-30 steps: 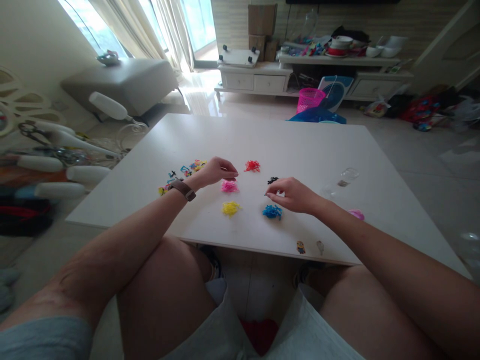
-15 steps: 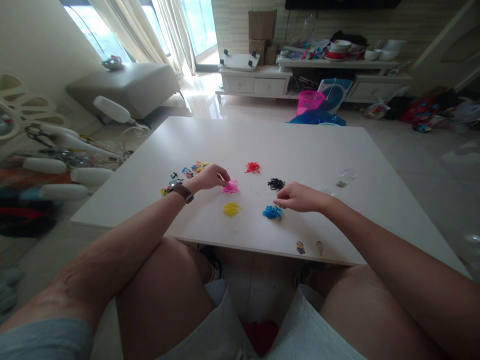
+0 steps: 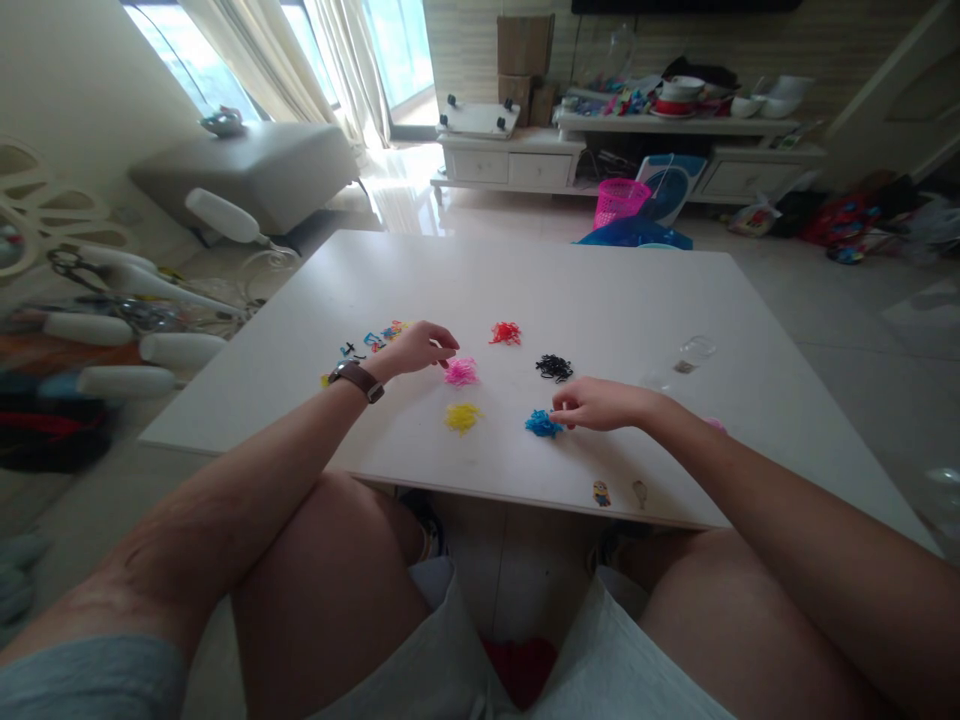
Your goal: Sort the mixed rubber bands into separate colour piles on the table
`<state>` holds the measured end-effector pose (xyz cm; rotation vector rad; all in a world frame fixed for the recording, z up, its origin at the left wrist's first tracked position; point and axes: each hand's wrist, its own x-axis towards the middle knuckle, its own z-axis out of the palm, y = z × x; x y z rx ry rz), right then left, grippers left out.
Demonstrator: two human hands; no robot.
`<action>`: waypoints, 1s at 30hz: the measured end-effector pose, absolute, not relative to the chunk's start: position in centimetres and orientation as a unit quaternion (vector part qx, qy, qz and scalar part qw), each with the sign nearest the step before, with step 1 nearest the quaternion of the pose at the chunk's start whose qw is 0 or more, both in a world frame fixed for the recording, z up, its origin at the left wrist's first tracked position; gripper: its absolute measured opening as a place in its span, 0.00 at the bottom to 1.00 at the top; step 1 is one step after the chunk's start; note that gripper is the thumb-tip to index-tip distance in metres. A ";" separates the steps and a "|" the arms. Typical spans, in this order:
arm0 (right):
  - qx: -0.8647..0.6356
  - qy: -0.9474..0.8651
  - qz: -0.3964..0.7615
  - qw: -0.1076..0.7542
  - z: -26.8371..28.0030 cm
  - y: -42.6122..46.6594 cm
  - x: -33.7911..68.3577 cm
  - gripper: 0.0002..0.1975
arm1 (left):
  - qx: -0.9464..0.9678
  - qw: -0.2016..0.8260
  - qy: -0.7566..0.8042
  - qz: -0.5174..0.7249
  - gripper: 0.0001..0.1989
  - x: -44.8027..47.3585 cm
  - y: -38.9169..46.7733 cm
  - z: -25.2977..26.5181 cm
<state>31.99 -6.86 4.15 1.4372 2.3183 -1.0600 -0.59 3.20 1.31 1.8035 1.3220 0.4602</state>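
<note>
My left hand [image 3: 421, 348] hovers at the far-left edge of a pile of small pink rubber bands [image 3: 461, 372], thumb and forefinger apart, with nothing visible between them. Bent fingers of my right hand [image 3: 592, 404] press together at the right side of a pile of blue rubber bands [image 3: 541, 424]; the exact grip is too small to see. Between and around the hands lie piles of yellow rubber bands [image 3: 463, 417], red rubber bands [image 3: 505, 333] and black rubber bands [image 3: 554, 368]. Each colour sits apart on the white table [image 3: 480, 280].
Several mixed colourful small pieces [image 3: 375, 340] lie behind my left wrist. A clear plastic container [image 3: 694, 352] is at the right. A small yellow-and-blue cartoon figure [image 3: 601, 494] and a small metal clip-like piece [image 3: 640, 494] lie near the front edge.
My right hand has moved down and slightly forward onto the blue pile, uncovering more of the black one. My left hand has shifted slightly up and left, its fingers more spread.
</note>
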 end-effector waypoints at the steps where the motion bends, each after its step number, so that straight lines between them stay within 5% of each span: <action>1: 0.495 0.790 -0.348 0.097 4.1 -6.8 32.0 0.14 | 0.715 0.414 0.532 0.186 0.11 -0.7 3.2 1.5; 18: 0.454 0.832 -0.318 0.026 1.7 -7.2 30.6 0.15 | 0.544 0.335 0.650 0.412 0.10 -7.8 3.8 3.0; 30: 0.470 0.833 -0.286 -0.055 1.1 -6.9 31.2 0.13 | 0.612 0.313 0.708 0.160 0.16 -11.8 3.1 1.5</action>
